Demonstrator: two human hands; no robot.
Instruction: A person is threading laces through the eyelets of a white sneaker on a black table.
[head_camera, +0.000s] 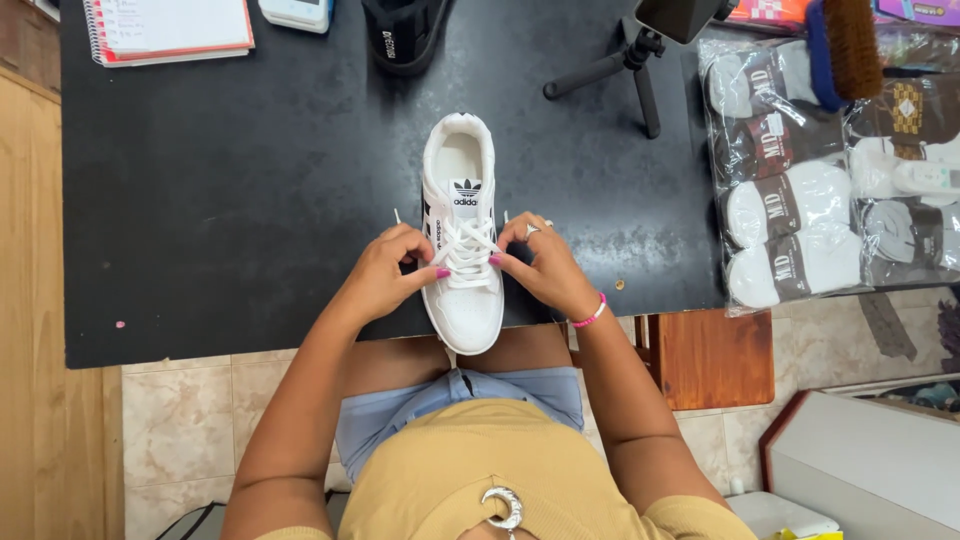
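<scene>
Sneaker (463, 240): smooth white leather-like upper, woven cloth laces (466, 246). Desk (250, 190): matt black, faintly scuffed. Socks (790, 225): knit cloth under glossy clear plastic wrap.

Bare black table (230, 200) left of sneaker (463, 240); tripod (625, 65), sock packs (790, 170) right

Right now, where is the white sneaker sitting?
In the head view, the white sneaker lies on the black table at its near edge, toe toward the person, between the left hand and right hand at its laces.
</scene>
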